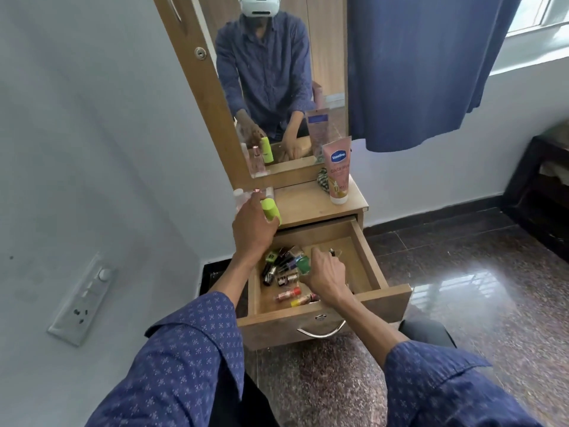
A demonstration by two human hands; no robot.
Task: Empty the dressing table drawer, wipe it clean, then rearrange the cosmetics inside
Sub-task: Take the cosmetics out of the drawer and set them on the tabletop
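The wooden drawer of the dressing table is pulled out. Several small cosmetics lie in its left half, with a red-capped tube near the front. My left hand grips a lime-green bottle at the left end of the table top. My right hand is inside the drawer, fingers curled around a green item. A small dark item lies just beyond its fingertips.
A pink Vaseline tube stands on the table top beside a checked cloth. Clear and pink bottles stand at the far left by the mirror. A switch panel is on the left wall; a blue curtain hangs at right.
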